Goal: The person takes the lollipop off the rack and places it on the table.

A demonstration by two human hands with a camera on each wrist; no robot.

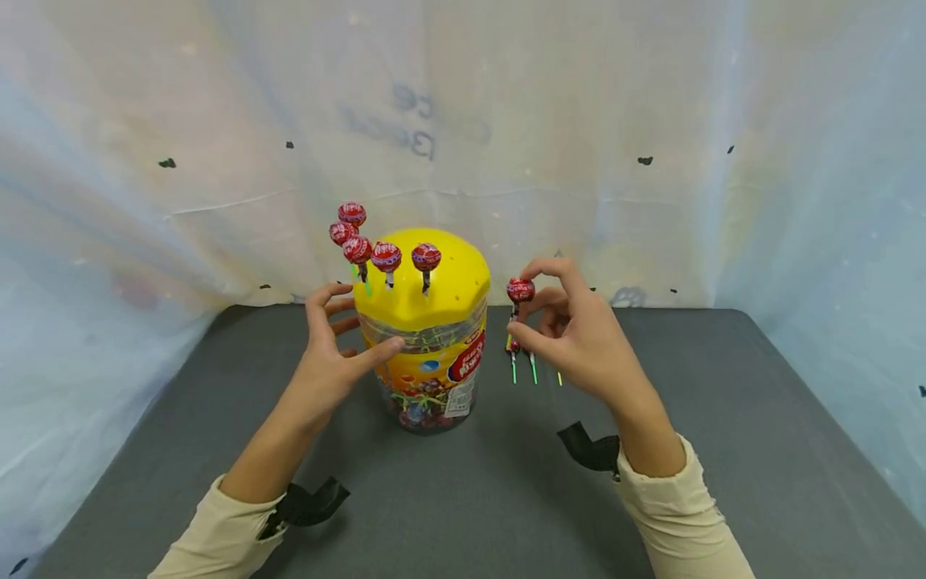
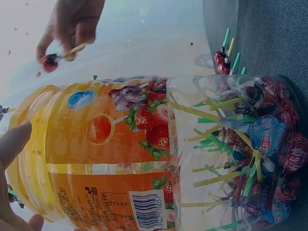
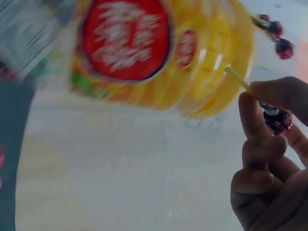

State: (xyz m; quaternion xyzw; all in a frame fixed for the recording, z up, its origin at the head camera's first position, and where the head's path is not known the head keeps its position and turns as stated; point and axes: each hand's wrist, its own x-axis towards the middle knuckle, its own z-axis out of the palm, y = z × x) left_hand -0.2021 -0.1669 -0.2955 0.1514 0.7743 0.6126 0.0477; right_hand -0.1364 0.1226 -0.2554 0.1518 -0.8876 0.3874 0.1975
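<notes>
My right hand (image 1: 579, 334) pinches a lollipop (image 1: 520, 290) in a red wrapper, held to the right of a jar (image 1: 427, 362) with a yellow lid (image 1: 452, 269). In the right wrist view, the thumb and forefinger grip its yellow stick (image 3: 237, 79) just below the wrapped candy (image 3: 277, 120). My left hand (image 1: 333, 370) holds the jar's left side near the lid, thumb across the front and fingers round the back. Several red lollipops (image 1: 426, 257) stand upright in the lid along its left and front. Through the clear lower wall, wrapped lollipops (image 2: 267, 137) show inside.
A few more lollipops (image 1: 514, 366) lie on the grey table (image 1: 506, 498) to the right of the jar, partly behind my right hand. A pale sheet (image 1: 542, 96) hangs behind the table and along its sides. Black straps (image 1: 589, 447) stick out from both wrists.
</notes>
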